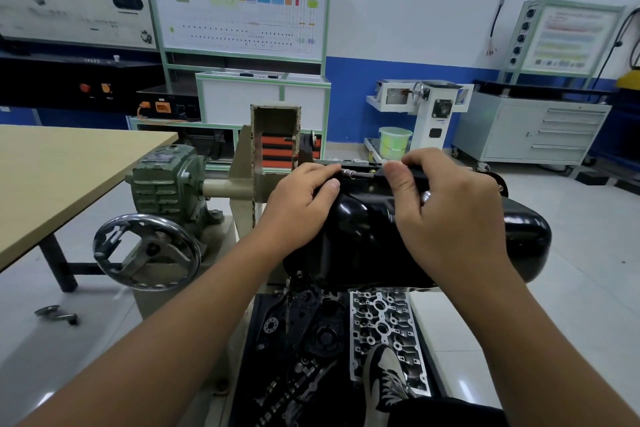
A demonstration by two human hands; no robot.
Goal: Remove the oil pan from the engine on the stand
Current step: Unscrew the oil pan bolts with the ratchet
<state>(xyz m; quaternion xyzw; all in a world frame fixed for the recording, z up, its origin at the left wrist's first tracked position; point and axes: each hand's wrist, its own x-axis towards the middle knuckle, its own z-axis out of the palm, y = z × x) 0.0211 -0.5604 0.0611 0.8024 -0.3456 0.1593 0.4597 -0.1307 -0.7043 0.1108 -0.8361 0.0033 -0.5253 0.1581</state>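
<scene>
We see the black oil pan [363,232] sitting on top of the engine on the stand [273,135], in the middle of the scene. Our left hand [298,204] rests on the pan's far left edge, its grip narrow, fingertips pinching the socket end of a slim metal tool [356,173] that lies along the far rim. Our right hand [450,215] has its grip curled round the tool's dark handle, thumb on top. A grey handwheel [147,251] hangs at the stand's near left, beside the wooden worktop [62,170]. On the floor below lies an engine part [384,333] with a shoe [388,378] on it. Far right, a pale green bucket [394,142]; its contents we cannot tell.
</scene>
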